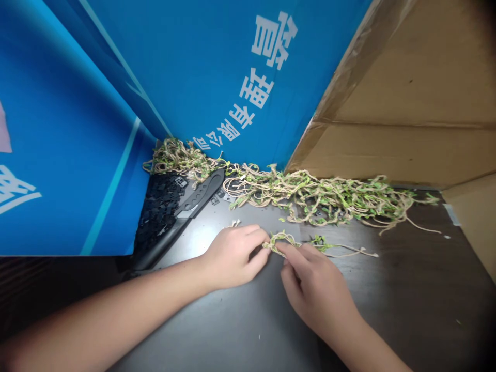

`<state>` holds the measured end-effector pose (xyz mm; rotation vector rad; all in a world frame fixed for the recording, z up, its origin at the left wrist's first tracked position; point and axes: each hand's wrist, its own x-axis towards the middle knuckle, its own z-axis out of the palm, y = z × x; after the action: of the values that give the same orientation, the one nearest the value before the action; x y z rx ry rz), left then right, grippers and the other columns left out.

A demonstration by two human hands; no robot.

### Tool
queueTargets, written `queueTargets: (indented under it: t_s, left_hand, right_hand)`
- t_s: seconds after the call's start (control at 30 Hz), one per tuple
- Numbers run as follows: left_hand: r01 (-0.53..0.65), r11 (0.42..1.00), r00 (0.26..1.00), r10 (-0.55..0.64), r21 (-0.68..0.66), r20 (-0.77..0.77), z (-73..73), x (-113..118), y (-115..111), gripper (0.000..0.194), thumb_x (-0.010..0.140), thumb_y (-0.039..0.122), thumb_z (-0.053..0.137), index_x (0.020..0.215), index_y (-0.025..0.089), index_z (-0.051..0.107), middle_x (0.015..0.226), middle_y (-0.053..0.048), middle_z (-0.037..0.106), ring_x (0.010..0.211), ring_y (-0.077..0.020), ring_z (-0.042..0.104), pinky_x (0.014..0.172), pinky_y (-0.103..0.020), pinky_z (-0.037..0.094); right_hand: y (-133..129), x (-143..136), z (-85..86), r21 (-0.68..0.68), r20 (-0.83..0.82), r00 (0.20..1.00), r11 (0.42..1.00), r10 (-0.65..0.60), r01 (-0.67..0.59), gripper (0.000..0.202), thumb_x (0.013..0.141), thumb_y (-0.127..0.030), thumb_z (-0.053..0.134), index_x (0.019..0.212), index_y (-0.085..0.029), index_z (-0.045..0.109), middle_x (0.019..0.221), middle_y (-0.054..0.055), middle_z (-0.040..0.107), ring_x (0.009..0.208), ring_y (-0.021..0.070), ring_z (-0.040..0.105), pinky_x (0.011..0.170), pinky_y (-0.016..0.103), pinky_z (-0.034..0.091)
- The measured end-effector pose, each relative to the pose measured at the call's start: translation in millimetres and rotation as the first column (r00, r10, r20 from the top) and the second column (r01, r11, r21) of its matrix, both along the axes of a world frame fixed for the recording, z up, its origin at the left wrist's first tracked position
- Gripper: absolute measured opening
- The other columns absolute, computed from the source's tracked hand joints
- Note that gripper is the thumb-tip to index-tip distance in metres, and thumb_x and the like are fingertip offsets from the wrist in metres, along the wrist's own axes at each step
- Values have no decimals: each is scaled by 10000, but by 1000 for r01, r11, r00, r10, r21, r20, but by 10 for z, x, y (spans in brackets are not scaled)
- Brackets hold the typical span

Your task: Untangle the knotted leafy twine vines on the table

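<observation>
My left hand (232, 256) had the thin beige twine strand with small green leaves (284, 236) pinched at its near end between thumb and fingertips. Just beside that pinch, my right hand (323, 284) had its index fingertip against the same strand; whether it truly gripped, I could not tell. The strand lay low over the dark smooth tabletop (240, 330), looped between my hands, with knotted tails running out past my right fingers. I judged it feather-light and limp, a little rough rather than slippery, its leaves apt to snag or pull off, so bare twine close to a knot seemed the best hold. My left forearm came in low from the left, wrist nearly straight; my right came from the lower right, palm down, thumb tucked beneath the index finger. Beyond my fingers sprawled a tangled heap of leafy twine (341, 196), with a long black-handled tool (166, 243) off to the left.
</observation>
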<state>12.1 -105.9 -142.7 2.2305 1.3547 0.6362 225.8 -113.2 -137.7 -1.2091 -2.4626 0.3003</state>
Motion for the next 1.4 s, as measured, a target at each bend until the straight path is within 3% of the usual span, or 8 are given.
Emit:
queueTargets:
  t_s: [0.1,0.23,0.47,0.7,0.97,1.17,1.4]
  left_hand:
    - [9,1000,1000,-9,15,0,-2,-1,-2,129,980,258,511,947,196,620,862,-8,645,753,-141,599,673,-274,430]
    - [29,999,999,-28,40,-25,1,-1,-5,153,988,273,499,927,194,614,838,-14,635,724,-141,586,644,-279,412]
    - [-8,1000,1000,8,1,18,7,-10,-2,115,974,235,504,1006,210,611,917,-8,656,798,-154,613,704,-282,447]
    - [-5,1000,1000,5,-14,7,-8,-9,-6,137,983,260,502,1008,209,626,922,-8,653,806,-160,614,715,-295,450]
    - [14,999,1000,-15,38,8,-11,-7,-18,149,980,256,488,938,193,617,844,-5,620,730,-144,564,658,-281,413]
    - [12,999,1000,-12,33,5,-18,1,-16,131,960,244,500,935,200,621,842,2,619,731,-145,566,664,-280,418]
    - [-27,1000,999,27,-13,20,-19,-7,0,109,961,251,513,946,203,610,850,6,611,767,-147,578,691,-280,422]
  right_hand:
    - [3,-10,-6,-24,-19,1000,1000,-6,6,182,1024,-215,507,1130,-207,654,920,52,662,836,221,562,733,344,418]
    - [19,-14,-9,-23,-46,999,1000,0,-1,194,1057,-217,481,994,-201,664,962,63,661,857,206,572,766,338,429]
    - [1,15,-19,32,-93,996,999,17,-15,298,980,-88,471,1222,-188,613,943,46,718,822,210,633,737,335,460]
    - [-15,13,-9,27,-46,999,999,-17,18,319,923,-103,477,1186,-215,618,807,7,672,711,218,599,672,333,431]
    - [15,-18,-5,23,-58,998,1000,18,-17,90,1033,-234,539,1056,-208,622,910,36,688,796,213,621,733,333,423]
    - [20,0,-51,66,-49,998,997,50,-46,246,978,-89,483,1166,-188,606,1033,60,727,859,238,669,771,362,475]
    - [-13,17,-47,41,-57,997,998,43,-41,368,924,-65,472,1248,-184,601,1021,63,729,867,236,667,755,360,478]
